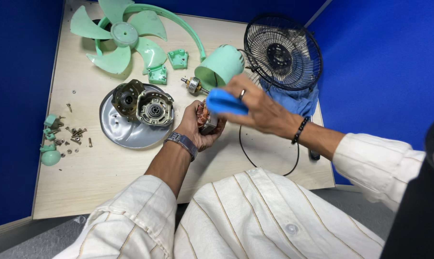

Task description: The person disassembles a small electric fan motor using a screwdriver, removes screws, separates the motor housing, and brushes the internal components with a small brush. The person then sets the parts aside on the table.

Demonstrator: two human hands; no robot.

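Left hand (195,125) clamps a copper-wound motor stator (208,122), largely hidden. Right hand (258,108) grips a blurred blue tool handle (225,102) over it; tip unseen.

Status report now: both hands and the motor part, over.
Left hand grips copper-wound motor part. Right hand holds blue tool handle over it. Nothing blocking.
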